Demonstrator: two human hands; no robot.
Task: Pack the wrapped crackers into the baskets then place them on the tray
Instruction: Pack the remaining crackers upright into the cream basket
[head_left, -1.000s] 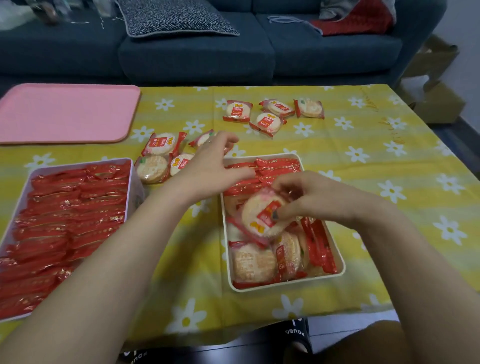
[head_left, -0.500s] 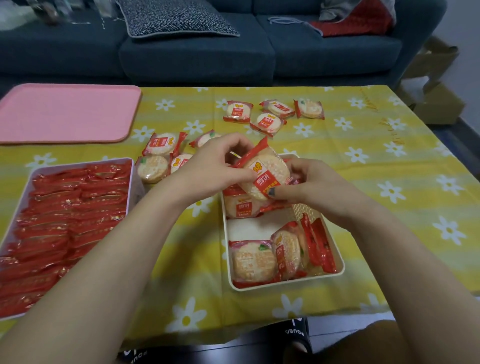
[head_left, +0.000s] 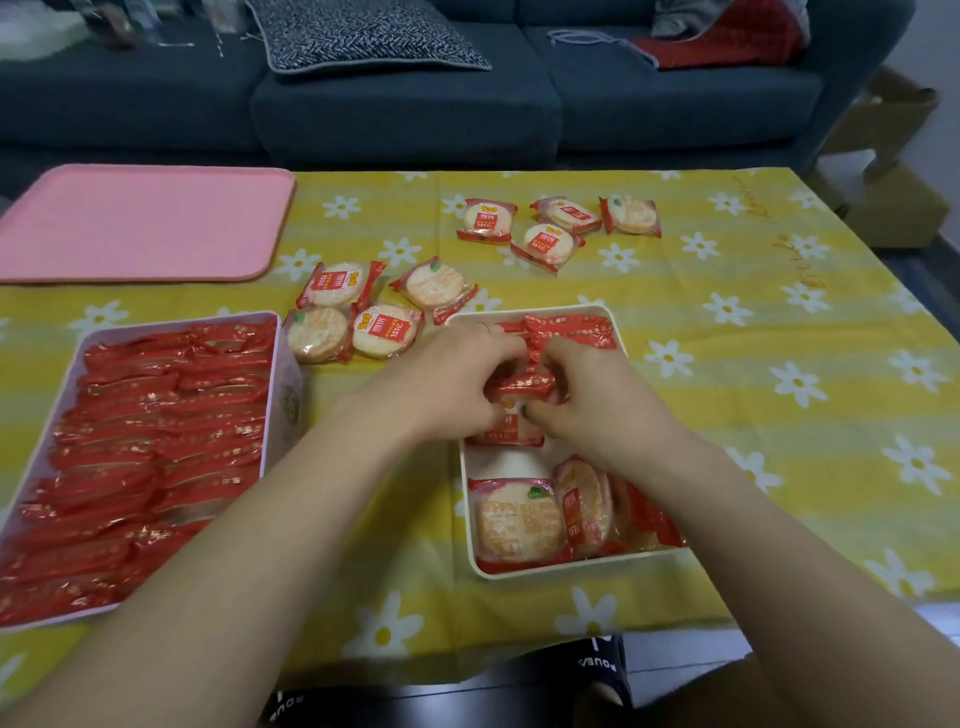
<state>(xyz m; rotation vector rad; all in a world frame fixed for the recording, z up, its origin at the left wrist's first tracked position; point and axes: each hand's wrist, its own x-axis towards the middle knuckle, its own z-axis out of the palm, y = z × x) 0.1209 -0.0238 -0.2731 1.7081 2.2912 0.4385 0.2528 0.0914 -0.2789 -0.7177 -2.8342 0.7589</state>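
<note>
Left hand (head_left: 457, 382): over the middle of the cream basket, fingers curled round the left side of a wrapped cracker; a ring shows on one finger.
Right hand (head_left: 589, 395): just beside the left hand, fingers curled onto the right side of the same cracker, thumb with a dark nail pressed at its lower edge.
Held cracker (head_left: 519, 387): standing on edge between the two hands, red wrapper seam uppermost, lowered among the packets at the basket's middle.
Cream basket (head_left: 613, 564): on the bench in front of the person; a row of crackers on edge with red seams up fills its far end, a few packets lie flat or lean at the near end, and a bare patch of floor shows between.
Pink basket (head_left: 288, 395): to the left on the bench, packed full with rows of red-wrapped crackers on edge.
Loose crackers, near group (head_left: 358, 317): four packets lying flat between the two baskets, just beyond the cream one's far left corner.
Loose crackers, far group (head_left: 558, 223): four more flat packets farther back.
Pink tray (head_left: 140, 223): at the far left corner of the bench, well apart from the hands.
Bench (head_left: 753, 364): covered by a yellow cloth with white flowers.
Sofa (head_left: 415, 109): dark blue, behind the bench, with a patterned cushion on it.
</note>
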